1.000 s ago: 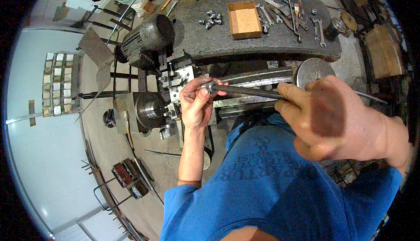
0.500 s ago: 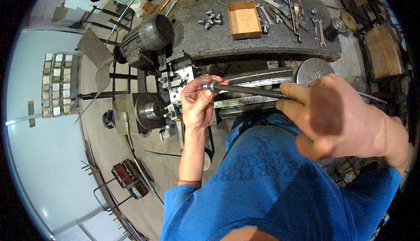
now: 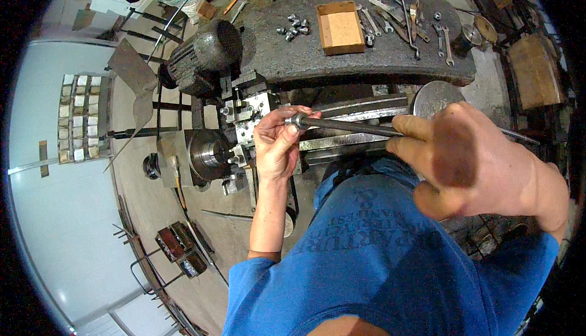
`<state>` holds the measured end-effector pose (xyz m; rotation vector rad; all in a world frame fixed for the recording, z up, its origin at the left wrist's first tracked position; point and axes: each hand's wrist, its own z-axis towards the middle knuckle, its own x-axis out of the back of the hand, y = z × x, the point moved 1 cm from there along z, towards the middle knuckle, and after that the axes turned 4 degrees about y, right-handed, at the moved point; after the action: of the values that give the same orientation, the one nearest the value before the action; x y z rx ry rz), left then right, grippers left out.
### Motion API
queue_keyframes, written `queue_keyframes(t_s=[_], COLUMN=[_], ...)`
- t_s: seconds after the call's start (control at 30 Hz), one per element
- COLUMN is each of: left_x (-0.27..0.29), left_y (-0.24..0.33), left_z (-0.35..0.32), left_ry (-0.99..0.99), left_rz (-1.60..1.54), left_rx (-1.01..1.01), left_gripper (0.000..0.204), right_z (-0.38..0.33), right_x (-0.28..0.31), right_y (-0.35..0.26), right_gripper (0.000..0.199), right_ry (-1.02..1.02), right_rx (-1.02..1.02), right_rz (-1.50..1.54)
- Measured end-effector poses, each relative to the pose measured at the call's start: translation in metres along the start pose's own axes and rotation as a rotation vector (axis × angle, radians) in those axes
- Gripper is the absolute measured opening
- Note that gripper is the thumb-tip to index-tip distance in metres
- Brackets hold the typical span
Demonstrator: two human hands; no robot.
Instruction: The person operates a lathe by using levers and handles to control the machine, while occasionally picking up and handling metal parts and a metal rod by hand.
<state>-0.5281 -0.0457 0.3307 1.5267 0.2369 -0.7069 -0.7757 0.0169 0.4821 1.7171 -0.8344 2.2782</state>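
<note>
My left hand (image 3: 278, 144) pinches a small shiny round metal part (image 3: 295, 121) between thumb and fingers, above the lathe. A long dark rod (image 3: 351, 127), possibly a round file, meets this part at its left end; whether its tip goes inside I cannot make out. At the rod's other end my right hand (image 3: 455, 162) is closed around it, fingers wrapped and thumb underneath. Just left of my left hand are the lathe's tool post (image 3: 247, 116) and its chuck (image 3: 210, 153).
Beyond the lathe, a dark workbench (image 3: 274, 61) carries several small metal parts (image 3: 295, 26), an open cardboard box (image 3: 340, 28) and wrenches (image 3: 448, 46). An electric motor (image 3: 207, 55) sits at the left. A round metal disc (image 3: 438, 97) lies near my right hand.
Both hands keep their hold on the metal part and the rod. My right hand has shifted very slightly; otherwise the scene looks the same.
</note>
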Motion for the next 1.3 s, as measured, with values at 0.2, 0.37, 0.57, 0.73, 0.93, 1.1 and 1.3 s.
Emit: queue_keyframes(t_s=[0.2,0.37,0.57,0.73,0.93,1.1,1.3], left_x=[0.001,-0.002,-0.003,0.000,-0.001,0.003,0.008], left_y=[-0.001,-0.005,-0.002,-0.003,-0.003,-0.002,0.003], left_z=[-0.001,-0.004,-0.004,-0.004,-0.008,-0.008,-0.005], left_ry=[-0.012,-0.010,0.004,-0.024,-0.018,-0.027,-0.025], left_rz=[0.000,-0.005,-0.016,0.024,-0.008,-0.012,-0.018], left_rx=[-0.004,0.032,0.016,-0.007,0.047,0.030,-0.008], left_gripper=[0.028,0.028,0.027,0.025,0.025,0.024,0.024], right_z=[-0.002,-0.002,-0.006,-0.004,-0.001,0.002,0.006], right_x=[-0.002,0.001,-0.003,-0.007,-0.008,-0.009,-0.003], right_y=[-0.002,-0.001,-0.002,-0.003,-0.004,-0.006,-0.011], right_gripper=[0.044,0.038,0.029,0.032,0.039,0.044,0.044], right_ry=[0.019,-0.051,0.077,0.052,-0.052,-0.076,-0.104], right_rx=[-0.063,-0.129,-0.046,-0.166,-0.340,-0.410,-0.462], right_rz=[0.034,0.102,0.087,0.157,0.211,0.229,0.214])
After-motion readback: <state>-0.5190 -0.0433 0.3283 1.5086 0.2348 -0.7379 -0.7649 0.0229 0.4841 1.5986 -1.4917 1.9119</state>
